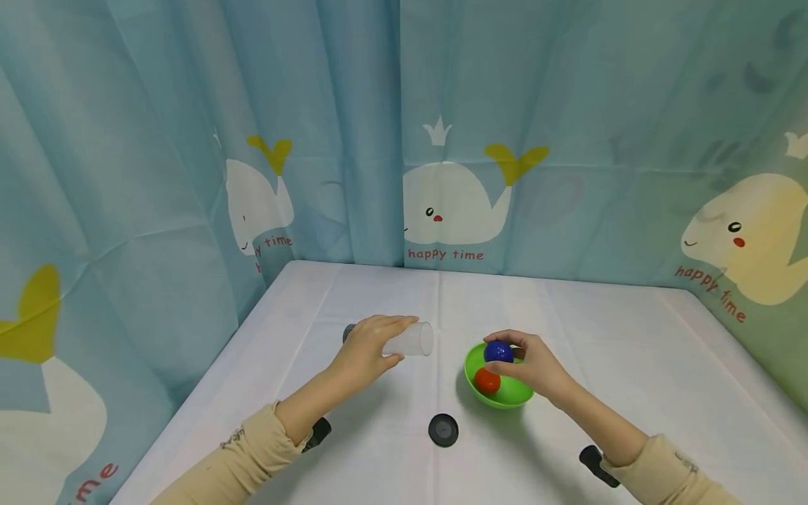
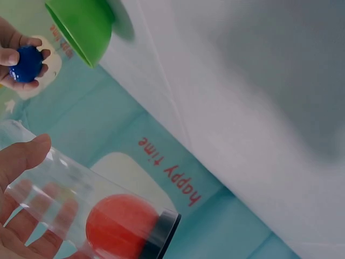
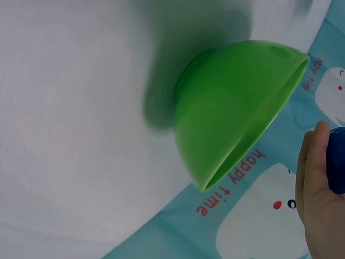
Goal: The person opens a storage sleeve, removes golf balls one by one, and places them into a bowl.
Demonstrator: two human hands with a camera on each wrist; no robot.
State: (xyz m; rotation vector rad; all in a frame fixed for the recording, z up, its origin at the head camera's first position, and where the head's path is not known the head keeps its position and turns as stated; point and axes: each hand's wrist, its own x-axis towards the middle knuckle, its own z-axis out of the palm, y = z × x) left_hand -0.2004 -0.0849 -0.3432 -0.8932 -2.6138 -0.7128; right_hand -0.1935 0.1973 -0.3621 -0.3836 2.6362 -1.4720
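My left hand (image 1: 366, 347) grips a clear plastic tube (image 1: 416, 339), which lies nearly level with its open end toward the right. At the tube's other end is a black cap (image 2: 161, 234), and against it, inside, sits a red ball (image 2: 119, 224). Between the thumb and fingers of my right hand (image 1: 536, 361) is a blue ball (image 1: 499, 351), held over a green bowl (image 1: 514, 398). An orange-red ball (image 1: 487, 381) rests in that bowl. The right wrist view shows the bowl's outside and only part of the blue ball (image 3: 337, 162).
A round black lid (image 1: 443, 430) lies on the white tablecloth (image 1: 391, 456), left of the bowl and nearer me. Blue curtains (image 1: 353, 126) with whale prints hang behind the table and along its sides. Dark wrist devices (image 1: 598, 466) show by both sleeves.
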